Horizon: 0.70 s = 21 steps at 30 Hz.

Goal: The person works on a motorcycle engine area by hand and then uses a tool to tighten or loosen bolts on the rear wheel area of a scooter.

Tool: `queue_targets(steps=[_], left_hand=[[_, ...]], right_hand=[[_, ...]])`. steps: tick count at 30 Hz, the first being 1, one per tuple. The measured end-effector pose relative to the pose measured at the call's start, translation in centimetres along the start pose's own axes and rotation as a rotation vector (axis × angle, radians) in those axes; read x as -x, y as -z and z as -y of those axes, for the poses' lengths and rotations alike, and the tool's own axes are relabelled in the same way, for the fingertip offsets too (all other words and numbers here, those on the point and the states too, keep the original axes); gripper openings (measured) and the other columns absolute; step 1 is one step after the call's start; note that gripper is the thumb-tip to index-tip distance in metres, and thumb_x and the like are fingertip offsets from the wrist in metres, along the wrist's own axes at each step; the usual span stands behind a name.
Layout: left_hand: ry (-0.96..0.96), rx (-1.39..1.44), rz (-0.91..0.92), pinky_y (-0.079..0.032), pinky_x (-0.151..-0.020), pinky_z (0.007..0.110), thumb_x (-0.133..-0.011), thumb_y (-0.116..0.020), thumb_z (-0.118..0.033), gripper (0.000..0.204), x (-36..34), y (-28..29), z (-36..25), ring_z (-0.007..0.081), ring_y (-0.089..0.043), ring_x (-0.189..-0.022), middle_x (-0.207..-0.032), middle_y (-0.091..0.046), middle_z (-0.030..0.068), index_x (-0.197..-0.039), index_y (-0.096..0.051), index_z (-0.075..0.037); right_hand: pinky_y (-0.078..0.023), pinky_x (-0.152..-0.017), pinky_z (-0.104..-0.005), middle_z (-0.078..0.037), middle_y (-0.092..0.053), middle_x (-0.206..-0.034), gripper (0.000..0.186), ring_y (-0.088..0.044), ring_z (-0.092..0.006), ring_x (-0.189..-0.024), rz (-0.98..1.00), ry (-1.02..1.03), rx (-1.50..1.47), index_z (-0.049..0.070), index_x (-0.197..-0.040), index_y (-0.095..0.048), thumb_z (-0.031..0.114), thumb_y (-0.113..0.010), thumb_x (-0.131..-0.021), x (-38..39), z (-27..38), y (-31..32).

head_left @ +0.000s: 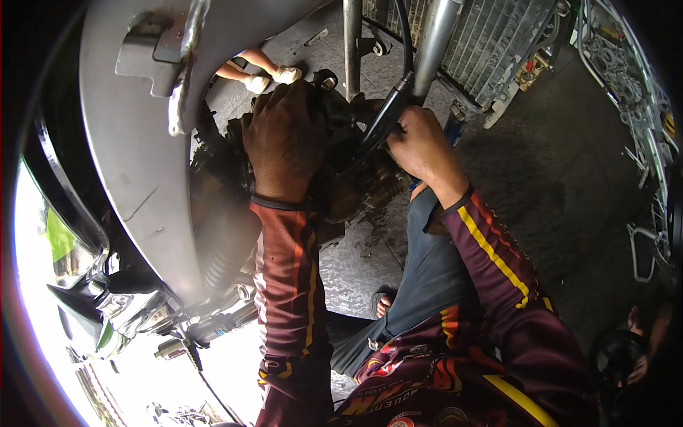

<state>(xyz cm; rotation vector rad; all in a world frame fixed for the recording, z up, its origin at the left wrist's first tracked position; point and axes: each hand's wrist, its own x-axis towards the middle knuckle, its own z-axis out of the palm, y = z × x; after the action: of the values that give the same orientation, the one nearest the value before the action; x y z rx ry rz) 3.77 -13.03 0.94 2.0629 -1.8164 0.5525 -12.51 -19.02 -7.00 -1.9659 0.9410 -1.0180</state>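
My left hand lies palm down over the top of a dark, greasy engine. Its fingers curl over the far side of a dark part, and what they grip is hidden. Right of it, my right hand is closed, with thumb and fingers bent in beside a black cable with a thick sleeve. Whatever sits between those fingers cannot be made out. A large grey curved body panel stands left of my left hand.
Metal tubes rise beyond my right hand, before a finned radiator. A rack of metal parts lines the right edge. Another person's pale shoes are on the floor at the far side. A cable hangs at lower left.
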Motion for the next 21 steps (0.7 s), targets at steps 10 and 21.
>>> queue_targets(steps=[10, 21], left_hand=[[0.035, -0.101, 0.071, -0.048, -0.081, 0.046, -0.083, -0.06, -0.032, 0.028, -0.1, 0.5, -0.2, 0.0336, -0.062, -0.094, -0.099, -0.066, 0.0109, -0.104, -0.062, -0.013], [0.042, -0.038, 0.027, -0.048, -0.081, 0.045, -0.083, -0.06, -0.027, 0.02, -0.1, 0.4, -0.4, 0.0335, -0.061, -0.094, -0.095, -0.067, 0.0091, -0.097, -0.064, -0.014]], right_hand=[[-0.049, -0.066, -0.0451, -0.021, -0.064, -0.079, 0.01, -0.063, -0.0403, -0.077, -0.018, -0.053, -0.102, 0.0, -0.088, -0.065, 0.008, -0.062, -0.083, 0.6, 0.0, -0.1], [-0.048, -0.062, -0.0422, -0.021, -0.064, -0.076, 0.009, -0.064, -0.0386, -0.073, 0.008, -0.037, -0.153, -0.001, -0.088, -0.065, 0.006, -0.06, -0.084, 0.5, -0.4, -0.2]])
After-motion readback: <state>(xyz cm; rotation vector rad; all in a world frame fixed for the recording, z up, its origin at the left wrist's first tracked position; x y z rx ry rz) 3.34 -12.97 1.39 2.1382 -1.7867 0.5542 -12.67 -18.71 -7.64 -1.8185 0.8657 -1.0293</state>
